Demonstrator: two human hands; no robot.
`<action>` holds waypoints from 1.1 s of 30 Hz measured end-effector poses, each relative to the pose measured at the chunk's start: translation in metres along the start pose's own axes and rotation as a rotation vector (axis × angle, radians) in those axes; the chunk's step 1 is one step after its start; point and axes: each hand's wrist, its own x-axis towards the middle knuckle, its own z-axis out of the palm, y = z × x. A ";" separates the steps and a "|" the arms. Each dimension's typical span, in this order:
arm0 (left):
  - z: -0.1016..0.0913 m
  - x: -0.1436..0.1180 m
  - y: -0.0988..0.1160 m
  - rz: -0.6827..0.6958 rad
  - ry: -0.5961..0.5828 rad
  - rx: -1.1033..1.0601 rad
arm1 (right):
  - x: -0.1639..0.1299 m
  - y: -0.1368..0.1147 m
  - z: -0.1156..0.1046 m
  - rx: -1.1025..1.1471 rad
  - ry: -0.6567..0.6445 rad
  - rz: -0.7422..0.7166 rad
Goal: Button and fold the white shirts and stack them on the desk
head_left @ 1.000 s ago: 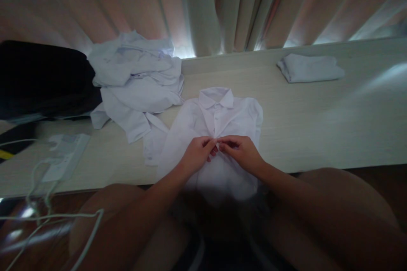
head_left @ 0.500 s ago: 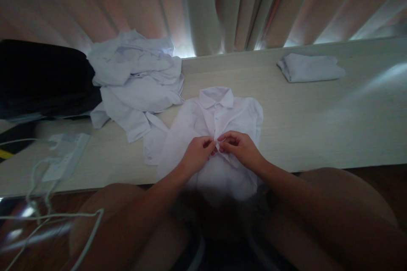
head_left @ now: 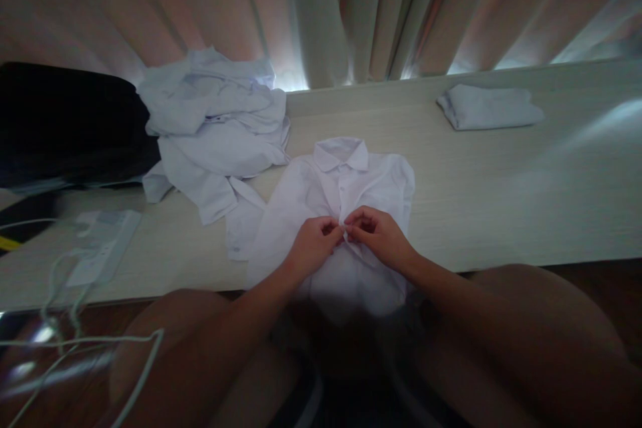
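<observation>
On pale table (head_left: 501,174), soft white shirt (head_left: 311,200), pinched

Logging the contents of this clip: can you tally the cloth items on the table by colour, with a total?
White: 3 – the collared shirt pinched at its front by the left hand and the right hand, the crumpled heap (how many garments it holds cannot be told), the folded piece.
Black: 1 – the dark bundle.
Total: 4

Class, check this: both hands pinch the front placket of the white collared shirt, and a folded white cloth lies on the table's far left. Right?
Not quite. The head view shows the folded white cloth on the table's far right. Both hands, left hand and right hand, do pinch the white collared shirt's placket.
</observation>
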 end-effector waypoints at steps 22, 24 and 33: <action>0.005 0.000 -0.008 0.105 0.035 0.164 | -0.002 -0.004 0.002 -0.305 0.008 -0.020; 0.007 0.000 -0.010 0.128 0.042 0.193 | -0.003 -0.006 0.003 -0.395 0.029 -0.028; 0.006 0.001 -0.010 0.165 0.053 0.265 | -0.002 -0.008 0.001 -0.415 0.018 -0.021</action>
